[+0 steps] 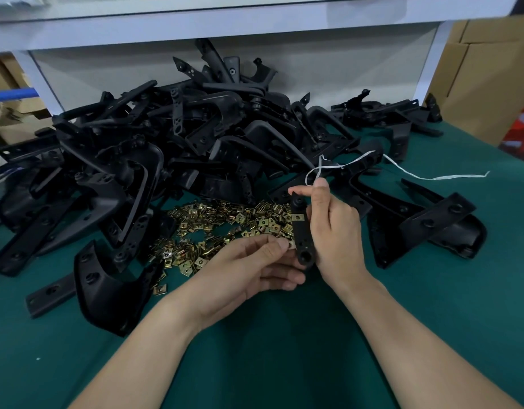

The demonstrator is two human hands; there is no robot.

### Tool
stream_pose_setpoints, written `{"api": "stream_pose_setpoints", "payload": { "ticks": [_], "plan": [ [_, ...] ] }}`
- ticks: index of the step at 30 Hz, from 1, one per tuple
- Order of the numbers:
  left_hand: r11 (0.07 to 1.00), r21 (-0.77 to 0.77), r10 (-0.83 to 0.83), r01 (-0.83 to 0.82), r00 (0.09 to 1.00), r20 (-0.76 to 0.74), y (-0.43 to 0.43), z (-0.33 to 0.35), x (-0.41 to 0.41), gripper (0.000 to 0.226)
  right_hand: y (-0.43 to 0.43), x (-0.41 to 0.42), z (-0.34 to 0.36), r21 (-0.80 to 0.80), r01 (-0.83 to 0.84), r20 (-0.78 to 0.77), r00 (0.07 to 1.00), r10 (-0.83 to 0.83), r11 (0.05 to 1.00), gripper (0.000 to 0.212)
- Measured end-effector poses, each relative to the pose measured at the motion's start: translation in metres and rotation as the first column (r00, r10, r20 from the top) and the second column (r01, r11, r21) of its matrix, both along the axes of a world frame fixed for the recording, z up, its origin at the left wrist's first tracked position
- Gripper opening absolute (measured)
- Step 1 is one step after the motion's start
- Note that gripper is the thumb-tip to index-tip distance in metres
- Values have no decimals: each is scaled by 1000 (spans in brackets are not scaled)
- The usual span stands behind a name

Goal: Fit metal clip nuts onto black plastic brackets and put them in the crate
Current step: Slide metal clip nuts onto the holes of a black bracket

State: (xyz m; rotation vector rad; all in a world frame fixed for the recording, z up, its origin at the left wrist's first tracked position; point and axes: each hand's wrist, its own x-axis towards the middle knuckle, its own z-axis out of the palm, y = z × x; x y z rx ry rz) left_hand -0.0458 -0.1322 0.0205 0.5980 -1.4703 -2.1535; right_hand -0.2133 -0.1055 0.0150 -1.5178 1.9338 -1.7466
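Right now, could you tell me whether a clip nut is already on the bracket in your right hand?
On: one brass-coloured clip nut sits across the bracket the right hand holds.

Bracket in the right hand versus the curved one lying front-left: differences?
The held bracket stands upright in the right hand; the curved bracket lies on the mat. The held bracket is a narrow flat strip; the curved bracket is broad and bent. The held bracket carries a brass clip nut; the curved bracket shows none. Both are black, with holes.

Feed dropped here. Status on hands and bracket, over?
Right hand grips bracket, one clip nut fitted. Left hand pinches second clip nut at it. White string close behind.
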Motion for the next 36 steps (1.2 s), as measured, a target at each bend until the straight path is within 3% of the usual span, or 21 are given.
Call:
{"api": "stream_pose_setpoints", "payload": {
  "ticks": [17, 26, 36],
  "plan": [
    [999, -36, 25, -24, 999, 29, 2, 1, -2, 29, 0, 2, 1, 27, 2, -23, 1000, -2, 1000, 52],
    [999, -32, 1, -1, 1000, 23, 2, 1, -2, 48, 2, 2, 1, 34, 0, -30, 1000, 1, 999, 49],
    [997, -81, 2, 4, 998, 70, 5, 6, -1, 50, 3, 5, 3, 52, 40, -134, 990, -32, 998, 54]
  ]
}}
